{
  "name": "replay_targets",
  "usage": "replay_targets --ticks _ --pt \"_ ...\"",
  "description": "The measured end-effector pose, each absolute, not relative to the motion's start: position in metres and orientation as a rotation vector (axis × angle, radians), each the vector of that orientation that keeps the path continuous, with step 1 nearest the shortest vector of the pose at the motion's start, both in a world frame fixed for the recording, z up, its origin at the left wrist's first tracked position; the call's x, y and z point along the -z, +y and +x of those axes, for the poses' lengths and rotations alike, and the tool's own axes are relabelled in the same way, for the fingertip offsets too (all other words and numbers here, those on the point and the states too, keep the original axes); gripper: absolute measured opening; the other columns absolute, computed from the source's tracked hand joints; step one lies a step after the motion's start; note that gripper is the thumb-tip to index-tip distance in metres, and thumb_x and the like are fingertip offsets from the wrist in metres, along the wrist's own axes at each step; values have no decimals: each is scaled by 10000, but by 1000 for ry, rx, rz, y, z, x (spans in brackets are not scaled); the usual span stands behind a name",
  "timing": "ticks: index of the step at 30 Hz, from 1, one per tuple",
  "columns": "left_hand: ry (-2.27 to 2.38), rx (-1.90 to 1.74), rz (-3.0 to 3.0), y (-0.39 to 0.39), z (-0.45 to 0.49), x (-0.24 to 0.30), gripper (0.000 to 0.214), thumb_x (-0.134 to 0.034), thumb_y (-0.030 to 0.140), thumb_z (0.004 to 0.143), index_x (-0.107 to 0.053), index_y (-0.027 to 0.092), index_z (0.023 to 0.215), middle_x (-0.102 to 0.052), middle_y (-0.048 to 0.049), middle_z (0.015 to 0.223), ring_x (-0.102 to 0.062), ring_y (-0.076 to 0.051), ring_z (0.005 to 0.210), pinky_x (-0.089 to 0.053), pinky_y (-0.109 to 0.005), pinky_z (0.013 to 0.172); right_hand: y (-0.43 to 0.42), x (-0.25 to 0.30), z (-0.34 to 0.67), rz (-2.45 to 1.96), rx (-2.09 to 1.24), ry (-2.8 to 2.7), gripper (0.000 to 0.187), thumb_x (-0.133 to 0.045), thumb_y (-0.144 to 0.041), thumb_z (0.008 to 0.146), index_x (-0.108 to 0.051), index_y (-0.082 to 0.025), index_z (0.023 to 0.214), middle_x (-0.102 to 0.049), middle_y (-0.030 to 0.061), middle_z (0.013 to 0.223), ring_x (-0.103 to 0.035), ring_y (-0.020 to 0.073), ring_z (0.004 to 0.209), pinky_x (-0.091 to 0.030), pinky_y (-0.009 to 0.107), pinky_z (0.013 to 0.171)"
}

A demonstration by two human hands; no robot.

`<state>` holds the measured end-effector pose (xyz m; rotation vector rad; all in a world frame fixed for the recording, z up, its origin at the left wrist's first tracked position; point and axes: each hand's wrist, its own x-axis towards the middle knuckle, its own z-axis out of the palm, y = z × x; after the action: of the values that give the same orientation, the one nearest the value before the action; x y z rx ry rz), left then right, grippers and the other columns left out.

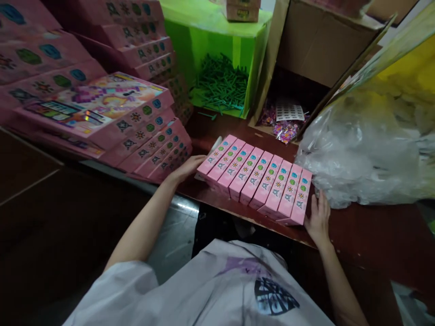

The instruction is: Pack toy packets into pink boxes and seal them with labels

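A row of several pink boxes (pixel 255 176) stands on edge, side by side, near the front edge of a dark red table. Their narrow printed sides face up, with small blue, green and orange pictures. At the row's left end my left hand (pixel 190 167) is pressed against the outermost box, its fingertips partly hidden behind it. My right hand (pixel 318 218) lies along the right end, fingers stretched up the side and thumb by the near corner. Between them the two hands clasp the row.
Stacks of pink boxes (pixel 136 131) rise on the left. Behind are a bright green bin (pixel 253 59) of green sticks (pixel 224 83) and an open cardboard box (pixel 306 54) with colourful packets (pixel 287 131). A large clear plastic bag (pixel 367 154) sits at right on the table (pixel 370 235).
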<state>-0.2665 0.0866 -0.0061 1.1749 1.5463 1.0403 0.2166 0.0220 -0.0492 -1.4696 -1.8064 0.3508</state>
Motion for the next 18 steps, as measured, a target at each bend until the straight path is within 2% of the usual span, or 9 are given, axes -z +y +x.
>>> replay_targets --ticks 2,5,9,11,12,14,16,18 --pt "1507 -1123 1171 79 -265 23 594 -739 548 622 -736 153 1064 -754 -93 1039 -678 -284 983 -540 -321 789 33 49 218 -1293 -157 -2045 737 -686 -361 787 -393 -188 1441 -254 197 1592 -128 355 1516 -129 661 1184" --pt "1459 -1256 1175 80 -255 36 680 -726 549 641 -693 118 1167 -730 -115 1130 -661 -296 1044 -543 -350 843 55 40 211 -1038 -1 -2285 725 -638 -264 828 -304 -233 1470 -200 177 1612 -152 328 1516 -180 646 1184" --pt "1380 -1209 1309 86 -254 29 636 -719 520 658 -694 127 1158 -711 -122 1183 -619 -299 1163 -501 -377 979 67 33 202 -1080 -52 -2264 607 -592 -264 870 -379 -193 1434 -139 185 1626 -60 342 1522 -91 638 1196" --pt "1381 -1181 1321 85 -256 23 598 -703 498 678 -689 161 1172 -713 -111 1181 -609 -296 1191 -510 -384 976 58 39 198 -1198 -216 -2116 697 -617 -311 853 -344 -142 1472 -135 224 1617 -49 345 1521 -132 603 1200" --pt "1392 -1164 1294 83 -256 21 592 -694 492 687 -681 176 1188 -719 -108 1164 -622 -302 1171 -534 -395 936 51 44 195 -1258 -348 -2010 786 -651 -329 824 -304 -124 1498 -177 247 1601 -105 351 1516 -187 596 1190" --pt "1413 -1116 1207 79 -256 20 610 -689 485 691 -664 187 1222 -735 -113 1110 -672 -322 1066 -583 -413 804 34 55 187 -1318 -649 -1759 901 -719 -346 747 -293 -120 1509 -356 254 1528 -311 360 1457 -293 605 1147" --pt "1422 -1053 1133 77 -254 22 642 -701 487 674 -653 184 1237 -744 -125 1058 -708 -334 925 -596 -419 676 17 63 179 -1261 -925 -1558 871 -765 -367 679 -416 -146 1446 -527 203 1418 -508 338 1326 -377 592 1101" --pt "1420 -1028 1114 78 -251 23 656 -706 506 654 -656 185 1224 -743 -124 1057 -712 -329 865 -594 -416 635 6 64 172 -1182 -1076 -1474 807 -829 -394 577 -575 -152 1304 -629 162 1307 -610 317 1199 -463 546 1037"
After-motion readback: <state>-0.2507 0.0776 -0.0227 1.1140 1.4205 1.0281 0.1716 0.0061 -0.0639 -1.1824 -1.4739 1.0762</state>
